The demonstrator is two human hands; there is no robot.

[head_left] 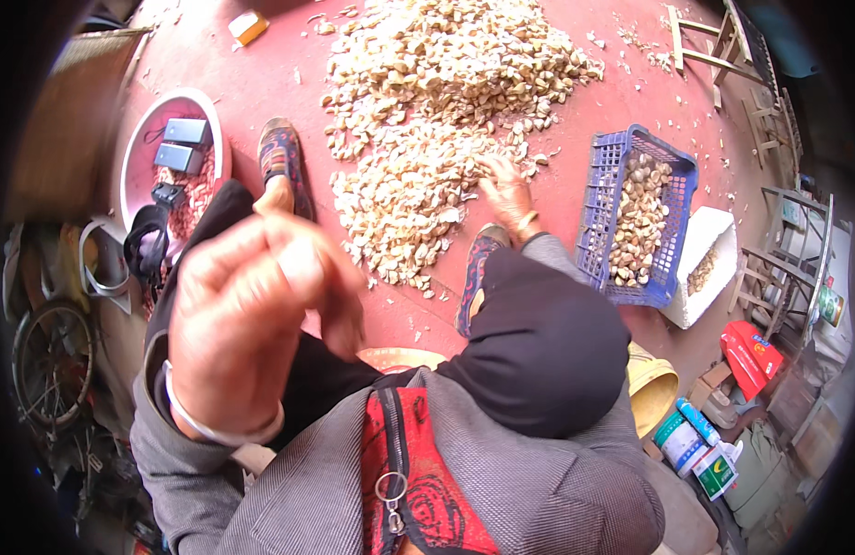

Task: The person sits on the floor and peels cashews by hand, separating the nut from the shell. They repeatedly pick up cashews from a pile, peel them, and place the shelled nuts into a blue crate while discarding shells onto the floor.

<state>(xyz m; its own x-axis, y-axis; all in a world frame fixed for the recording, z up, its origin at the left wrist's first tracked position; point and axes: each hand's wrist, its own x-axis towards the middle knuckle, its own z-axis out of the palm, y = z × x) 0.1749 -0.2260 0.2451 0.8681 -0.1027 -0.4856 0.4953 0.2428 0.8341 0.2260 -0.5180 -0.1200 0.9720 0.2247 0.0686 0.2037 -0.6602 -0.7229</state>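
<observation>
A big heap of pale beige, curved, shell-like pieces [404, 199] lies on the floor in front of me, between and beyond my feet; I cannot tell their exact kind. At the near part's right edge, my right hand [509, 196] touches the heap with its fingers stretched out. My left hand [261, 301] is raised close to the camera, slightly blurred, over my left leg. Its fingers are curled in, and whatever they may hold is hidden. Right of my right hand stands a blue plastic crate [596, 217] holding browner pieces of similar shape.
A white foam box [724, 231] stands beside the crate. At left, a pink-rimmed tub [131, 153] holds reddish bits, two blue-grey boxes and a black strapped device. A yellow bucket [657, 393] sits by my right knee. Wooden stools [714, 55] line the right side.
</observation>
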